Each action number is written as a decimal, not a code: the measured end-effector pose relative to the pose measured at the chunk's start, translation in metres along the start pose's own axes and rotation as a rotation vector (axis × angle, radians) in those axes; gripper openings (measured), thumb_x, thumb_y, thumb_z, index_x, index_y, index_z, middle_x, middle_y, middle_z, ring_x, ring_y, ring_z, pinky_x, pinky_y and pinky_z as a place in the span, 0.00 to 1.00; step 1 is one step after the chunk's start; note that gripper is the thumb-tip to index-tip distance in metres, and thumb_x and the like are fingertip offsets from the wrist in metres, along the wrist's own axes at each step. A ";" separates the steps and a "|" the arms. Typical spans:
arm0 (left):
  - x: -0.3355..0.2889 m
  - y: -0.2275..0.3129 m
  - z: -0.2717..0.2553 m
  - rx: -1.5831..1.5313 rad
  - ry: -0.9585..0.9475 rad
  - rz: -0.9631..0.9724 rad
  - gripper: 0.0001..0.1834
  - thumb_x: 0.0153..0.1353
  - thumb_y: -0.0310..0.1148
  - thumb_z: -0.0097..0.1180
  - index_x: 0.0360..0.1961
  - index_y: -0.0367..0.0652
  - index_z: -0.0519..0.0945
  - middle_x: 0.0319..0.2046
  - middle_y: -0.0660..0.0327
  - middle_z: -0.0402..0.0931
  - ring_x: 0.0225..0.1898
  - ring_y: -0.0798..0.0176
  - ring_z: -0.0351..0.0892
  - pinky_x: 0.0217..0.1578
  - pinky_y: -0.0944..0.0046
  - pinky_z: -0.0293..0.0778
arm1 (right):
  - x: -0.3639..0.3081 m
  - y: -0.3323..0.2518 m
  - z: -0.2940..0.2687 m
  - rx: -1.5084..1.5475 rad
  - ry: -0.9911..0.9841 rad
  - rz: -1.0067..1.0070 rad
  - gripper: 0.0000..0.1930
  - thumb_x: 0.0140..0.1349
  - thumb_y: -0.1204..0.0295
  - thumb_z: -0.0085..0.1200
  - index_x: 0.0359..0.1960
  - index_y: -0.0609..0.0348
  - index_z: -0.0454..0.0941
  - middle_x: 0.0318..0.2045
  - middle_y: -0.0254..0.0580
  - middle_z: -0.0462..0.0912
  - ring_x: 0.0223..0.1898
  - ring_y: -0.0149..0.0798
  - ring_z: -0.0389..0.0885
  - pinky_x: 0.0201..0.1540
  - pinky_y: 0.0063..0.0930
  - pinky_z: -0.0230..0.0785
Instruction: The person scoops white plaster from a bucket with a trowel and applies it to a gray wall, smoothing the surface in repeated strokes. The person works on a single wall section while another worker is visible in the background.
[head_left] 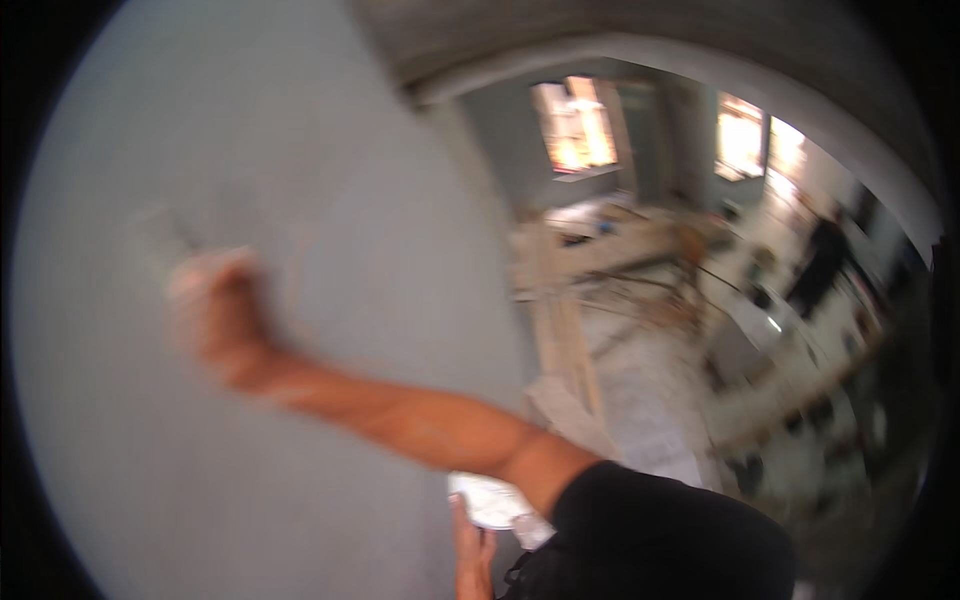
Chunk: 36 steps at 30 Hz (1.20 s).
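Note:
My right arm, in a black sleeve, stretches across to a smooth grey wall (400,290) that fills the left side. At its end my right hand (225,315) is closed, smeared by motion, against or close to the wall. Beyond its fingers shows a faint flat tool (185,232); blur hides whether it is a trowel or a putty knife. Low in the picture, beneath the right arm, my left hand (474,545) grips the edge of a bright white, rounded pan-like thing (492,500). The right arm partly covers it, and what it contains cannot be made out.
The wall ends at a vertical edge near the middle. Beyond lies a room with bright windows (575,125), upright planks (555,330), a wooden bench-like structure (610,245) and scattered material on the floor. A dark figure-like shape (822,265) stands far right, too blurred to identify.

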<state>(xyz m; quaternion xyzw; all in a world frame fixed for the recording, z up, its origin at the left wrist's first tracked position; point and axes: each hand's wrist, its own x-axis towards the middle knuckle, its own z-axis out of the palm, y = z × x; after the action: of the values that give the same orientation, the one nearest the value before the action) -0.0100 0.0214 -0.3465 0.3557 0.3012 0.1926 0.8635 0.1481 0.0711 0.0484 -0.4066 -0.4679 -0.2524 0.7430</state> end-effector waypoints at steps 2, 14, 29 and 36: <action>0.023 0.011 0.011 0.092 -0.042 -0.085 0.32 0.66 0.52 0.46 0.60 0.38 0.63 0.56 0.55 0.70 0.54 0.57 0.74 0.53 0.54 0.73 | 0.050 -0.004 0.070 -0.175 0.357 -0.041 0.10 0.58 0.79 0.38 0.35 0.73 0.71 0.31 0.61 0.74 0.35 0.56 0.71 0.45 0.45 0.66; 0.016 0.020 0.024 0.051 -0.098 -0.017 0.32 0.67 0.51 0.45 0.63 0.39 0.60 0.60 0.54 0.65 0.58 0.55 0.70 0.53 0.53 0.74 | -0.146 0.017 -0.176 0.696 0.280 0.830 0.14 0.64 0.69 0.49 0.46 0.68 0.73 0.38 0.41 0.81 0.39 0.29 0.79 0.45 0.26 0.71; -0.002 0.021 0.010 0.091 -0.057 -0.007 0.35 0.67 0.53 0.43 0.64 0.38 0.57 0.62 0.52 0.62 0.60 0.53 0.66 0.56 0.50 0.71 | -0.254 0.053 -0.211 0.774 0.598 1.093 0.19 0.62 0.75 0.47 0.55 0.65 0.66 0.50 0.42 0.76 0.52 0.34 0.75 0.57 0.32 0.66; -0.004 0.016 0.002 0.066 -0.022 -0.005 0.34 0.67 0.53 0.43 0.64 0.38 0.58 0.61 0.52 0.62 0.60 0.53 0.67 0.56 0.50 0.71 | -0.254 0.050 -0.204 0.789 0.521 1.123 0.17 0.64 0.72 0.49 0.53 0.66 0.68 0.48 0.42 0.77 0.51 0.34 0.76 0.56 0.31 0.67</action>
<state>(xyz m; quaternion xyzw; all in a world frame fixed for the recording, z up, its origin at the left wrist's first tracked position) -0.0133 0.0290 -0.3321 0.3856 0.2987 0.1765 0.8549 0.1755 -0.0747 -0.2460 -0.2143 -0.0533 0.2651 0.9386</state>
